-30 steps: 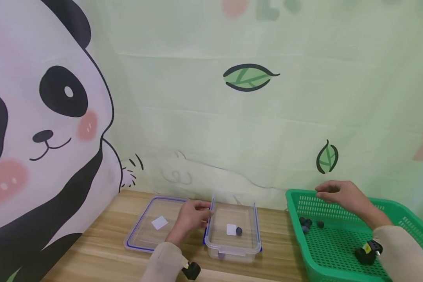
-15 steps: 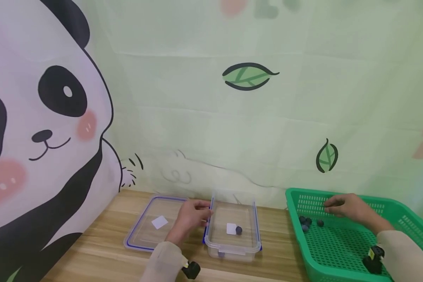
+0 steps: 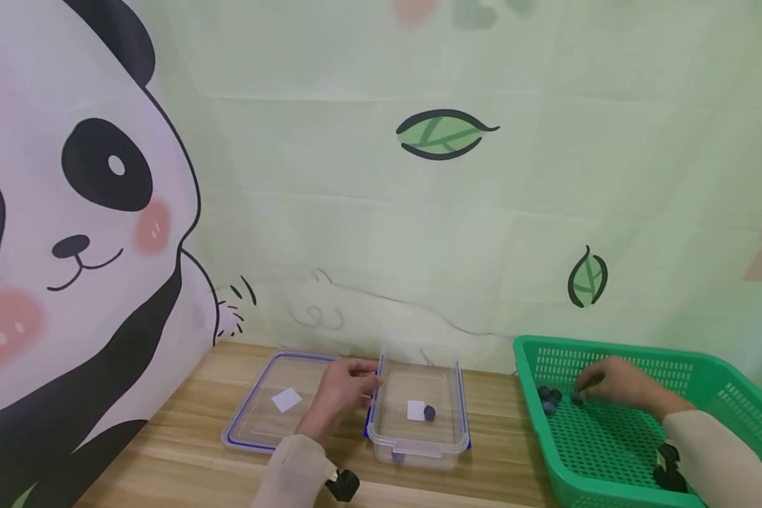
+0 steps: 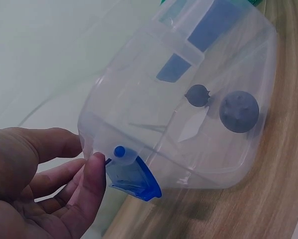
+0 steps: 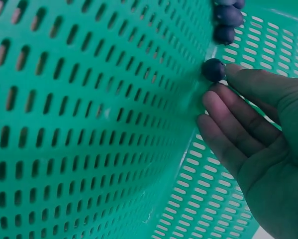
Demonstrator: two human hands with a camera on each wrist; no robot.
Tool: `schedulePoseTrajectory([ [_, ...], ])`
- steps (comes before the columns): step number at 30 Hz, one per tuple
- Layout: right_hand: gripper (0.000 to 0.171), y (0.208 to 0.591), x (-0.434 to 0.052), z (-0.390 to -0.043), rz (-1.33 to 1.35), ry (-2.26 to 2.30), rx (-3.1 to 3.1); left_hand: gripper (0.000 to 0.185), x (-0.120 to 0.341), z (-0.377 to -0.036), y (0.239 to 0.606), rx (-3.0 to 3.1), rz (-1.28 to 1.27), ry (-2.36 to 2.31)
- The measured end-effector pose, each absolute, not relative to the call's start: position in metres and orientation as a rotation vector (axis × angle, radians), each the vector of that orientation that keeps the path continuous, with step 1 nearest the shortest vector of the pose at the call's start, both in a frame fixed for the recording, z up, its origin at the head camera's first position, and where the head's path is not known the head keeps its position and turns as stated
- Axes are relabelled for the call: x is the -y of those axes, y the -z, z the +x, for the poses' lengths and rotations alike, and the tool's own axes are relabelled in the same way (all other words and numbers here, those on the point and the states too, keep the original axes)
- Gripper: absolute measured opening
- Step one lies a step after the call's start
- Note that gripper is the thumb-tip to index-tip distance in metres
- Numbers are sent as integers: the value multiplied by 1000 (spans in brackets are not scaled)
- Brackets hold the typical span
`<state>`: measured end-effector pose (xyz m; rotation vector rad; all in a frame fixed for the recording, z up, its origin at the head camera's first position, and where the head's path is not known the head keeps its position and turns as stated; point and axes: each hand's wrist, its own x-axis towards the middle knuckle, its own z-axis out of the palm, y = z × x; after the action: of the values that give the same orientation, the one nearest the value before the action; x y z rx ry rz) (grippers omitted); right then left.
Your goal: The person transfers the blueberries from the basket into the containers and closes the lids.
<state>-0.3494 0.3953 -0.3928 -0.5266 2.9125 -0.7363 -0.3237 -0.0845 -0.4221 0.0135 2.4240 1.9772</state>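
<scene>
My left hand (image 3: 349, 384) rests against the left wall of a clear plastic container (image 3: 419, 441); its thumb (image 4: 91, 181) touches the blue clasp (image 4: 134, 179) while the relaxed fingers hold nothing. One dark blueberry (image 3: 429, 413) (image 4: 238, 111) lies inside the container beside a white label (image 3: 415, 410). My right hand (image 3: 609, 388) (image 5: 223, 94) is down inside the green basket (image 3: 616, 344), and one fingertip touches a single blueberry (image 5: 213, 69). The other fingers lie straight beside it. A few more blueberries (image 3: 549, 401) (image 5: 227, 15) lie close by in the basket.
The container's clear lid (image 3: 254, 416), blue-edged with a white label, lies flat left of the container on the wooden table (image 3: 184, 466). A printed backdrop with a panda and leaves hangs right behind the table. The basket's slotted floor (image 5: 89, 124) is bare near my hand.
My right hand has come down from above the basket's rim to its floor and reached a blueberry. My left hand has stayed at the container.
</scene>
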Motion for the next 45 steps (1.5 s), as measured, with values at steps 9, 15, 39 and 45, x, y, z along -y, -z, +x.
schedulePoseTrajectory([
  [9, 11, 399, -394, -351, -562, 708, -2891, 30, 85, -325, 423, -2396, 13, -2007],
  [15, 5, 399, -389, -349, -579, 678, -2917, 31, 85, -325, 424, -2396, 21, -2010],
  [39, 19, 367, -375, -340, -581, 781, -3032, 31, 84, -322, 421, -2373, 44, -2032],
  [45, 28, 339, -354, -326, -555, 910, -3115, 30, 86, -324, 424, -2384, 39, -2027],
])
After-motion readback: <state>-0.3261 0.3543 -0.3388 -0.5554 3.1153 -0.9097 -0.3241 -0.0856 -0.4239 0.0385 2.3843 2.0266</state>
